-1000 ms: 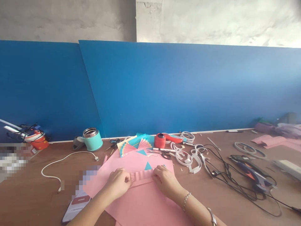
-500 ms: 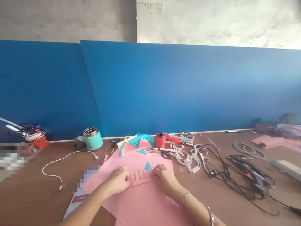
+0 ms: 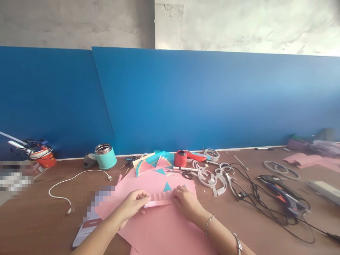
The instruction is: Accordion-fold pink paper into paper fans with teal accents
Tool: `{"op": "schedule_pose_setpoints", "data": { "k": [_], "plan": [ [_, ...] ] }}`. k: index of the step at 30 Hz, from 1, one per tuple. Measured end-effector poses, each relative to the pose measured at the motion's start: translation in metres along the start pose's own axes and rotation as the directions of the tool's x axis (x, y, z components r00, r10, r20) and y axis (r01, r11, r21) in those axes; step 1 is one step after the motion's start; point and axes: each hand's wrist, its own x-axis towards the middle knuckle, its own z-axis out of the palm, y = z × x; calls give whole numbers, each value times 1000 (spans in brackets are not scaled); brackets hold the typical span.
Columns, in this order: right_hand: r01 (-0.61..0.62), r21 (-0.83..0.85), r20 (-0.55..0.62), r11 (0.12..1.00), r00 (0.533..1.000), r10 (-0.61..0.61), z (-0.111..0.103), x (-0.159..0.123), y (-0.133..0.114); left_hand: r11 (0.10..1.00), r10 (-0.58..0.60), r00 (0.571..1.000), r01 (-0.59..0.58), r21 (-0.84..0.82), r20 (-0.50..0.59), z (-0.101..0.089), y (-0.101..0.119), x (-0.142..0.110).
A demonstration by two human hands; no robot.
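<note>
A pleated pink paper strip (image 3: 160, 199) spans the gap between my two hands, its near edge raised in a narrow fold. My left hand (image 3: 136, 203) pinches the strip's left end between thumb and fingers. At the right end, my right hand (image 3: 184, 200) is closed on the strip, with its fingertips partly hidden. Beneath both hands lie large pink paper sheets (image 3: 170, 233). Just beyond the strip is a small blue paper triangle (image 3: 167, 186), and farther back sit folded pink-and-blue paper fans (image 3: 148, 167).
Behind the paper are a red hair-dryer-shaped object (image 3: 181, 158) and curled white strips (image 3: 208, 177). To the right, a glue gun (image 3: 287, 200) lies among black cables. On the left are a turquoise container (image 3: 105, 157), a white cable (image 3: 57, 194) and a phone (image 3: 86, 228). A blue partition (image 3: 199, 99) closes the back.
My left hand has turned and lifted slightly, with its thumb now on top of the strip. The strip's near edge has come up off the sheets. My right hand has stayed nearly still.
</note>
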Motion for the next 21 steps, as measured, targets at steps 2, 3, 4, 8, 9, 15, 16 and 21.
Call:
{"op": "schedule_pose_setpoints", "data": {
  "k": [2, 3, 4, 8, 9, 15, 16, 21],
  "plan": [
    [4, 5, -5, 1000, 1000, -4, 0, 0, 0, 992, -35, 999, 34, -125, 1, 0, -1, -4],
    [3, 10, -7, 1000, 1000, -3, 0, 1, 0, 985, -59, 998, 59, -162, 4, 0, -1, -6],
    [2, 14, -6, 1000, 1000, -2, 1, 1, 1, 980, -85, 996, 85, -177, 9, 1, -1, -8],
    [5, 25, -4, 1000, 1000, -5, 1, 1, 2, 982, -110, 994, 112, -152, 22, 2, -3, -11],
    [8, 24, -5, 1000, 1000, -8, 1, 1, 2, 987, -85, 996, 89, -131, 34, 2, -5, -10],
    [4, 13, -1, 1000, 1000, -4, 0, 0, 1, 992, 46, 990, -61, 113, 133, 2, -14, -2],
    [1, 13, 0, 1000, 1000, -1, 0, 0, 1, 991, 42, 993, -55, 118, 107, 4, -15, -2],
    [12, 17, 3, 1000, 1000, -12, -1, 0, 1, 999, -24, 999, 25, 23, -31, 12, -12, -4]
  ]
}}
